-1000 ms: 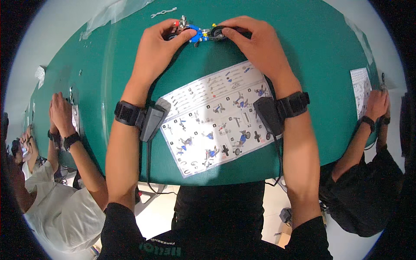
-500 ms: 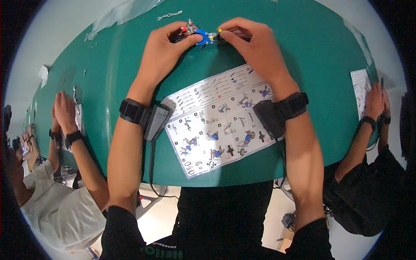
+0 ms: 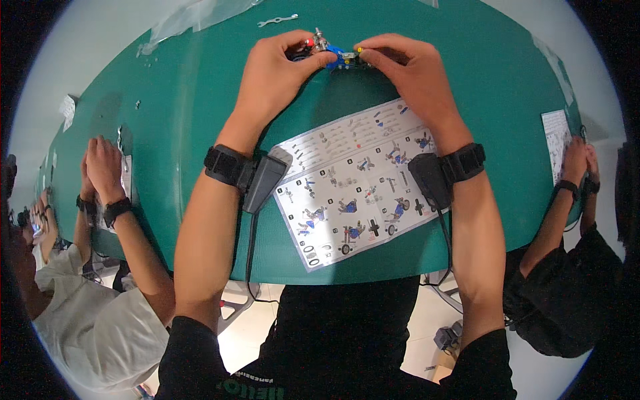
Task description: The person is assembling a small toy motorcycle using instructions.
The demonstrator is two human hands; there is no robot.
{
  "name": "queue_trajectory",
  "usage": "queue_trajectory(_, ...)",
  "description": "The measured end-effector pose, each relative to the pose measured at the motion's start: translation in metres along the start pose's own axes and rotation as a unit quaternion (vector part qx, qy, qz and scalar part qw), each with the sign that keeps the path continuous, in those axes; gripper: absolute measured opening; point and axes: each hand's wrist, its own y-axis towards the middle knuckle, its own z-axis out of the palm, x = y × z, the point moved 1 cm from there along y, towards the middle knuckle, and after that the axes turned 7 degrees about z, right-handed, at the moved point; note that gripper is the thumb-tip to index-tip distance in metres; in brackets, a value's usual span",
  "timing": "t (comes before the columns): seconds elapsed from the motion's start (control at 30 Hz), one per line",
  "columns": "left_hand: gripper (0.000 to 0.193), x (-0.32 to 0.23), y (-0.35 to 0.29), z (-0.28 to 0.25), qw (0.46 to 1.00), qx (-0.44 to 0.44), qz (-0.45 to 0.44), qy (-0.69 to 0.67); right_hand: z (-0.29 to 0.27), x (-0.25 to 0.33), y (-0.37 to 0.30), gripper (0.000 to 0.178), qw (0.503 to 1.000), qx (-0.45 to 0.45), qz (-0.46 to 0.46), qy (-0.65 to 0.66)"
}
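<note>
A small toy vehicle model (image 3: 339, 59) of blue, silver, red and yellow parts is held between my hands above the far part of the table. My left hand (image 3: 280, 67) is closed on its left end, with thumb and fingers beside the blue and red pieces. At its right end, my right hand (image 3: 415, 70) pinches the model near a yellow piece, and dark parts there are partly hidden by the fingers. Below my hands lies a printed instruction sheet (image 3: 363, 190) with pictures of the model's steps and parts.
A small silver wrench (image 3: 277, 21) lies beyond my left hand, near clear plastic film (image 3: 193, 20). The green table (image 3: 167, 227) curves round me. Co-workers sit on both sides, with a hand (image 3: 103, 170) at left and another (image 3: 575, 163) at right. Cables hang from my wrist devices.
The view has shifted slightly, so the table and sheet appear farther right. Both hands keep hold of the toy model, with little visible change in their grip.
</note>
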Motion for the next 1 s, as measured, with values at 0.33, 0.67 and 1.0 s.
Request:
queue_trajectory(0.33, 0.031, 0.006, 0.001, -0.002, 0.998, -0.056, -0.025, -0.021, -0.002, 0.001, 0.0, 0.019, 0.998, -0.021, 0.028, 0.044)
queue_trajectory(0.67, 0.027, 0.003, 0.002, -0.008, 0.998, -0.028, -0.06, 0.006, 0.001, 0.002, 0.002, 0.02, 0.999, -0.007, 0.035, 0.012)
queue_trajectory(1.0, 0.027, 0.002, 0.0, -0.01, 0.998, -0.022, -0.047, -0.023, 0.002, -0.003, 0.004, 0.017, 0.999, 0.009, 0.043, 0.023)
